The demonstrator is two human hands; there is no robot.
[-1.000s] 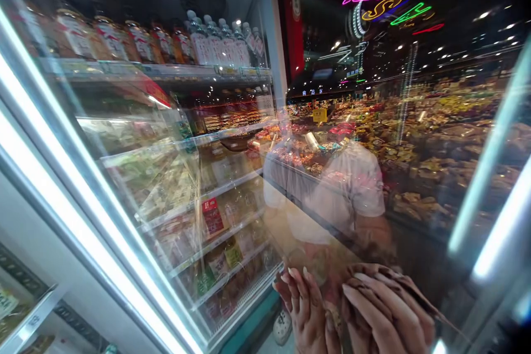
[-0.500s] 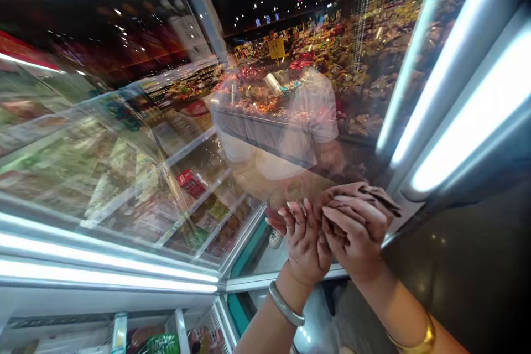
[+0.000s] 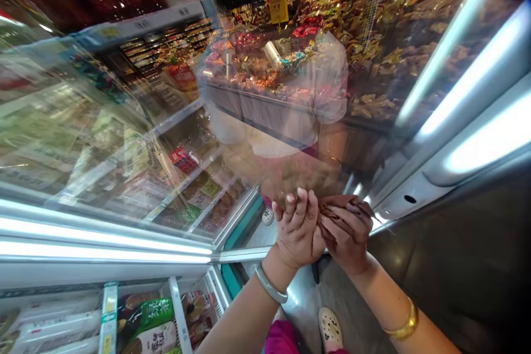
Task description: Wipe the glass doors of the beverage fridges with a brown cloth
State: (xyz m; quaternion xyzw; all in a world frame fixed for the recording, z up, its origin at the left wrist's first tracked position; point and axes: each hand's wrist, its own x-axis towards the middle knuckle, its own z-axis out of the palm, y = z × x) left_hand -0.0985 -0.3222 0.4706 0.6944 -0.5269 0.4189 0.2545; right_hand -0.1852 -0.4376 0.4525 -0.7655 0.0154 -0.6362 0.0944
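A crumpled brown cloth-like item (image 3: 341,202) was clamped in the right hand (image 3: 348,240), in front of the reflecting glass panel (image 3: 286,133). The left hand (image 3: 296,232) lay just beside it, fingers parted and seemingly empty. The view had shifted, bringing a pale clog (image 3: 331,327) further into sight, while the grip persisted, suggesting uninterrupted handling.

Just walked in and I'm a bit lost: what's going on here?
A person's right hand grips a crumpled brown cloth by a reflective glass door. The left hand is open beside it, holding nothing visible; whether it touches the glass is unclear. Packaged goods lie at lower left.
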